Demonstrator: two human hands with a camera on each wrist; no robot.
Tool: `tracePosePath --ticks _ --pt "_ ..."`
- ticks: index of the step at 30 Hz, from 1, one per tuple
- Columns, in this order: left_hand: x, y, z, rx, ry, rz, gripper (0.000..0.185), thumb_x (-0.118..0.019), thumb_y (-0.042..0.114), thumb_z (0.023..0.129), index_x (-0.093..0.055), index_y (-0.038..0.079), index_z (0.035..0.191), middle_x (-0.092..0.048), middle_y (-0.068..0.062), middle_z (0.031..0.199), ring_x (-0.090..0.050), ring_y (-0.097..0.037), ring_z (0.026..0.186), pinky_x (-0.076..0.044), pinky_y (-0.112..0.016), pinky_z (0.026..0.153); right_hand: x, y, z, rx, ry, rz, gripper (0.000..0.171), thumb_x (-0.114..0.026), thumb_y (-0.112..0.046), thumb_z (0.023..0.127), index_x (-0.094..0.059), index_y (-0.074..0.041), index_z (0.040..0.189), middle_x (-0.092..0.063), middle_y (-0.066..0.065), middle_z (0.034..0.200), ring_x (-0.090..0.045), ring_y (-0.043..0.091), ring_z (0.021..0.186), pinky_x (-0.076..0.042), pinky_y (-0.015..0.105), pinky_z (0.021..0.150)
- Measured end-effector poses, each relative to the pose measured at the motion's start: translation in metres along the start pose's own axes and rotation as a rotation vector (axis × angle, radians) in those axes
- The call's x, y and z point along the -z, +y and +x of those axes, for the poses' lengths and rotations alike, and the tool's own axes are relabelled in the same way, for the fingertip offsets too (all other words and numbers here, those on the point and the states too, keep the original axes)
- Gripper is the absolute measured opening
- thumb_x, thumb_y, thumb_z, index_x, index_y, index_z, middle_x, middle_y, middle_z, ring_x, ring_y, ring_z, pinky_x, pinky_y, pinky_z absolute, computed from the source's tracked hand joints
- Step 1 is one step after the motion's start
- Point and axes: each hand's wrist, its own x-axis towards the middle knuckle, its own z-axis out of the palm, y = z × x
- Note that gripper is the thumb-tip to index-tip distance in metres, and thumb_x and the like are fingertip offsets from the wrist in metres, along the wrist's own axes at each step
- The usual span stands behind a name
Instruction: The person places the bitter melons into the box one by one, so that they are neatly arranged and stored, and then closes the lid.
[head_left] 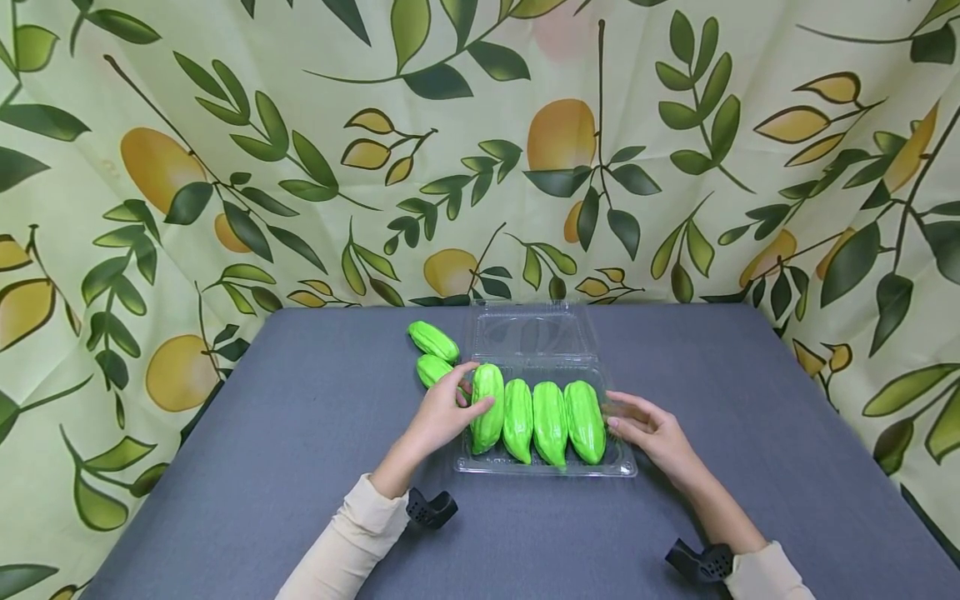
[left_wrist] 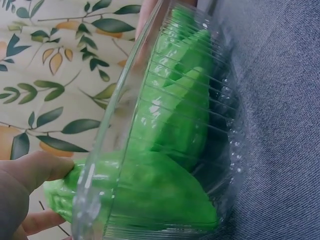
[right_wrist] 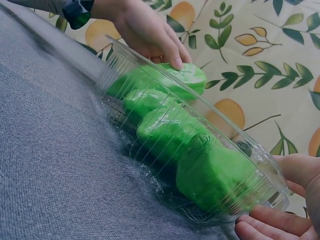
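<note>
In the head view, a clear plastic clamshell container (head_left: 546,472) stands with its lid folded back. Three bright green, ridged, gourd-like pieces (head_left: 550,423) lie side by side in its base. My left hand (head_left: 441,410) holds another green gourd-like piece (head_left: 487,408) between thumb and fingers at the container's left end. In the left wrist view that piece (left_wrist: 155,192) slants, its lower tip inside and its upper end above the rim. At the opposite end, my right hand (head_left: 656,433) grips the container's right wall, thumb and fingers (right_wrist: 270,220) around its corner in the right wrist view.
Two more green pieces (head_left: 432,341) lie on the grey tabletop (head_left: 322,417) left of the container, the nearer one partly behind my left hand. The clear lid (head_left: 534,332) lies back toward the leaf-patterned cloth (head_left: 465,208) behind the table. Black straps (head_left: 431,508) circle both wrists.
</note>
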Motion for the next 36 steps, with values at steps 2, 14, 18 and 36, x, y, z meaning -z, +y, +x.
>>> tracePosePath --ticks 2,14,18,36 --pt "-0.001 -0.001 0.0 0.008 0.016 -0.005 0.057 -0.072 0.02 0.084 -0.052 0.001 0.134 -0.059 -0.015 0.095 -0.055 -0.016 0.074 -0.043 -0.02 0.064 0.0 0.0 0.0 0.005 0.0 -0.002 0.05 -0.061 -0.016 0.095 -0.045 0.006 0.137 -0.064 0.017 0.122 -0.063 -0.01 0.097 -0.056 0.014 0.08" --pt "-0.006 -0.007 0.002 0.037 0.071 0.009 0.048 -0.072 0.017 0.084 -0.06 -0.001 0.126 -0.052 -0.015 0.099 -0.048 -0.012 0.072 -0.041 -0.019 0.064 -0.001 0.001 -0.001 0.023 -0.006 0.037 0.05 -0.06 -0.014 0.095 -0.044 0.008 0.136 -0.064 -0.023 0.108 -0.063 -0.01 0.097 -0.056 0.013 0.078" --pt "-0.006 -0.008 0.002 0.027 0.072 0.055 0.04 -0.073 0.018 0.083 -0.065 -0.003 0.117 -0.051 -0.013 0.09 -0.045 -0.013 0.074 -0.041 -0.024 0.069 -0.001 0.002 0.0 0.034 -0.01 0.049 0.05 -0.06 -0.012 0.095 -0.044 0.009 0.136 -0.064 -0.026 0.107 -0.064 -0.009 0.097 -0.056 0.013 0.078" --pt "-0.008 -0.014 -0.003 -0.065 0.167 -0.069 0.025 -0.076 0.002 0.077 -0.07 -0.005 0.1 -0.06 -0.015 0.082 -0.05 -0.008 0.066 -0.042 -0.013 0.059 -0.001 0.0 0.0 0.007 0.01 -0.004 0.049 -0.06 -0.015 0.095 -0.046 0.006 0.137 -0.064 0.018 0.122 -0.062 -0.011 0.096 -0.055 0.013 0.078"
